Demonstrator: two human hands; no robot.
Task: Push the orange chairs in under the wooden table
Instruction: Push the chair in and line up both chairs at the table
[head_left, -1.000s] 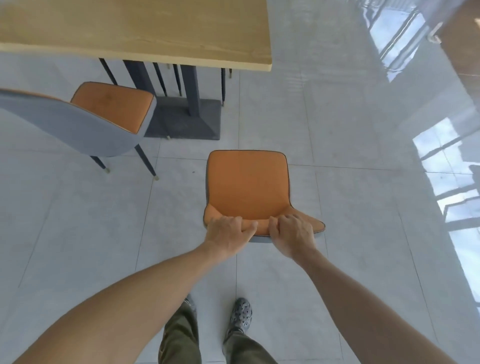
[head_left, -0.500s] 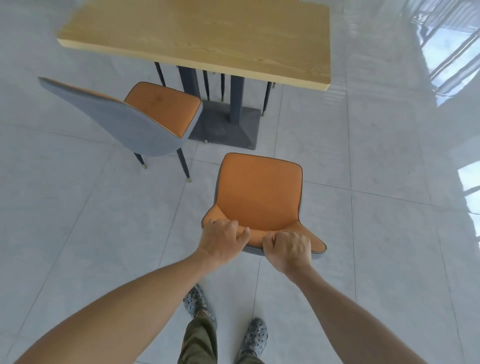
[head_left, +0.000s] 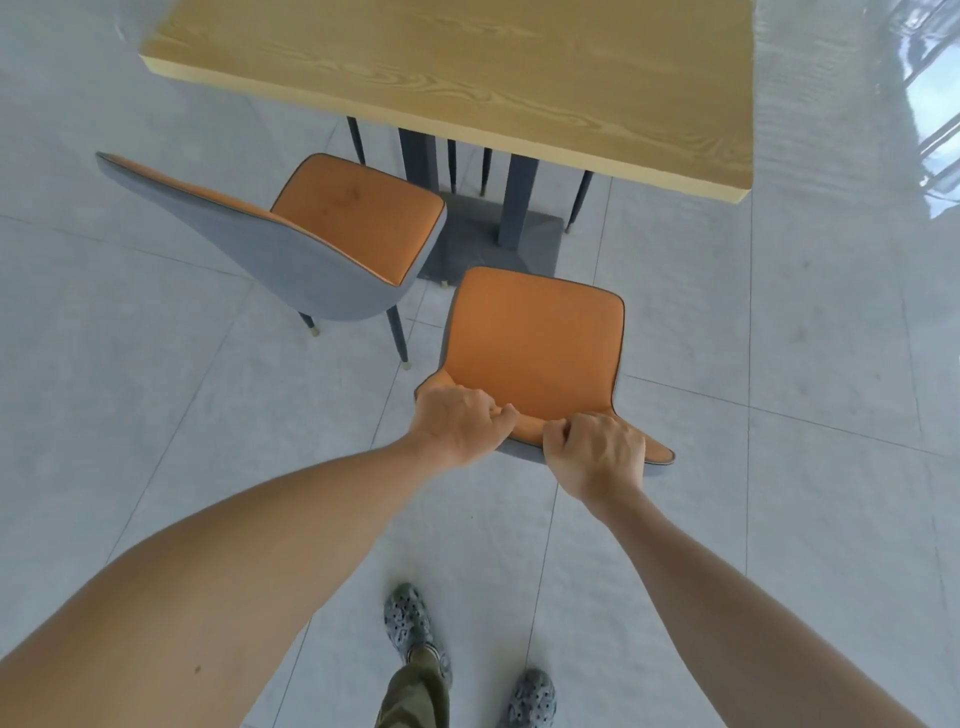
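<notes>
An orange chair (head_left: 532, 340) with a grey shell stands right in front of me, seat facing the wooden table (head_left: 467, 67). My left hand (head_left: 457, 423) and my right hand (head_left: 595, 457) both grip the top edge of its backrest. Its front edge lies just short of the table's dark base (head_left: 493, 244). A second orange chair (head_left: 358, 213) stands to the left, angled, its seat's front near the table's near edge and its grey back toward the left.
Dark chair legs show under the table beyond the base. Pale grey floor tiles (head_left: 779, 364) spread all around, with bright window reflections at the far right. My feet (head_left: 410, 623) in patterned shoes stand behind the held chair.
The held chair has moved forward toward the table, its seat now close to the table's base. Both hands keep their grip, and I have stepped forward with it.
</notes>
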